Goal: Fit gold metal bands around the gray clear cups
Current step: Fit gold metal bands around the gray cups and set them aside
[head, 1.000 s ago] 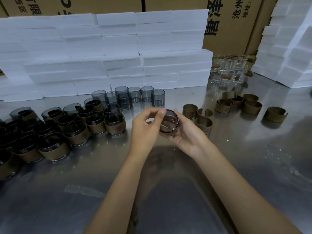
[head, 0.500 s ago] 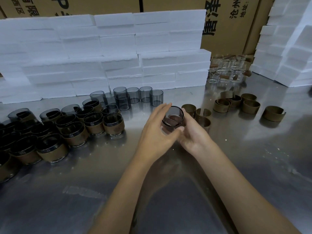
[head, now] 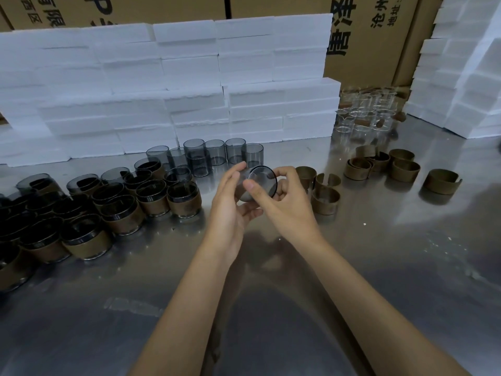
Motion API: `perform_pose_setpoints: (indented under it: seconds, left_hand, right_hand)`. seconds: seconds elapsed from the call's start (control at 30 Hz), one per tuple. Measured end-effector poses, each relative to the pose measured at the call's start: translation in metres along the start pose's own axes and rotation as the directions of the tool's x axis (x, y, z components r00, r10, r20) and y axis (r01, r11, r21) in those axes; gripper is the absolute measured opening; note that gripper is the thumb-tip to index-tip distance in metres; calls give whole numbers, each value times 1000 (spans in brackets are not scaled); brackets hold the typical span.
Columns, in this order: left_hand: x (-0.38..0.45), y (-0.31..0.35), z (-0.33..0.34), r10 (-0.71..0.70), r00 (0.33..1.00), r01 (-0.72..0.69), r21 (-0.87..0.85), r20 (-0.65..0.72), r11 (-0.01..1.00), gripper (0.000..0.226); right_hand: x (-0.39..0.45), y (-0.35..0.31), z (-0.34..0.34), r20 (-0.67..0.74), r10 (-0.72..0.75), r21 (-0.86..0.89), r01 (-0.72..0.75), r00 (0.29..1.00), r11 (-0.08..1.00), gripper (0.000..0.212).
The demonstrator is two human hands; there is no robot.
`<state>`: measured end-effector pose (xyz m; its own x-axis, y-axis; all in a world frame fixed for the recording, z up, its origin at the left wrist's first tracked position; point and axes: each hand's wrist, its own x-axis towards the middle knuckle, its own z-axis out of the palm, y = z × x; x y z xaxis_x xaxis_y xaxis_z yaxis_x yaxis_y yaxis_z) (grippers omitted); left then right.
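My left hand and right hand: both curled around one gray cup, held tilted above the steel table. Bare tabletop toward me. Left: banded cups. Behind: plain gray cups, foam blocks. Right: loose gold bands, just beside my right hand.

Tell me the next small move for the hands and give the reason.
Probably reach the right hand to the nearest gold band just beside it. Both hands hold a gray cup that shows no band, with the left hand supporting it, while loose bands lie within easy reach on the steel table.
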<state>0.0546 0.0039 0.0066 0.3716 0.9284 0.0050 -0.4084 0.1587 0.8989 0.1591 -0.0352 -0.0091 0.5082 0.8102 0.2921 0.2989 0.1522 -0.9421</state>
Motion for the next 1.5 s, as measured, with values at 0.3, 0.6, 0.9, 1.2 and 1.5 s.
perform_pose_setpoints:
  seconds: [0.3,0.6,0.9,1.2,1.5]
  left_hand:
    - [-1,-4,-4,-83,993,80,37,84,996,25]
    - [2,-1,-12,-109,994,109,-42,-18,993,28]
    - [3,1,-13,-145,989,142,-131,-12,981,33]
    - [3,2,-11,-115,989,121,-66,90,990,60]
    - [4,-1,-12,-97,993,98,-13,69,995,61]
  right_hand:
    - [-1,-2,-3,-36,-96,11,96,995,995,19]
    - [22,9,-63,-270,5,-690,-197,963,697,32]
    - [21,11,-53,-45,105,-631,-110,993,768,32]
    - [-7,-13,-12,107,-286,-284,305,952,909,52]
    - [-6,-14,-13,143,-274,-233,301,951,925,42]
